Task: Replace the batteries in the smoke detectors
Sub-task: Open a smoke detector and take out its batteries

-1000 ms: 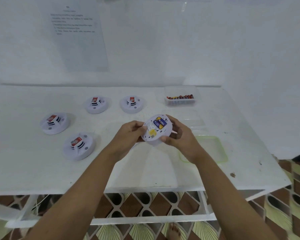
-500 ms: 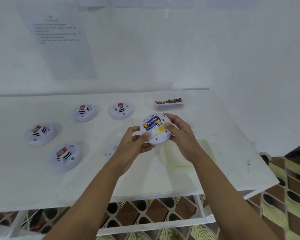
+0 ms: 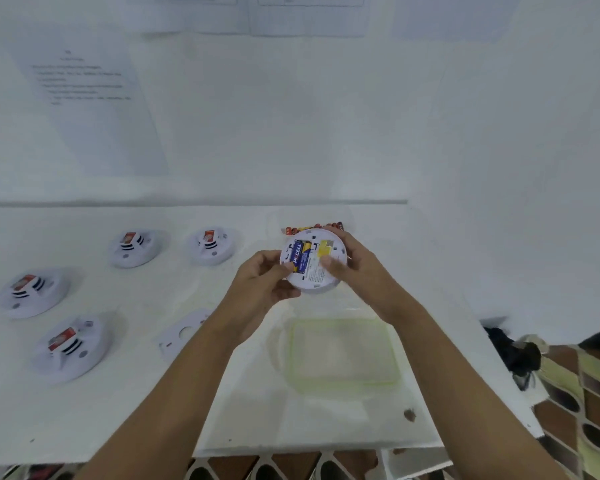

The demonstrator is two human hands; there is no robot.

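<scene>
Mostly hidden behind the held smoke detector (image 3: pixel 315 286): row of batteries (image 3: pixel 310 226) at the far edge of the bench (image 3: pixel 84 427). Partly covered by the left forearm (image 3: pixel 174 393): flat cover plate (image 3: pixel 181 333). Too blurred to read: print on the wall sheet (image 3: pixel 84 98), small text on the detector's label (image 3: pixel 314 276).

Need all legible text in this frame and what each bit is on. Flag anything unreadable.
"PKCELL" (second letter unsure): on the blue-and-yellow battery seated in the held smoke detector.
Yellow sticker and the fine print below it on that detector: too small to read.
Wall sheet: typed lines, blurred.
Red labels on the four detectors on the table: unreadable.
</scene>
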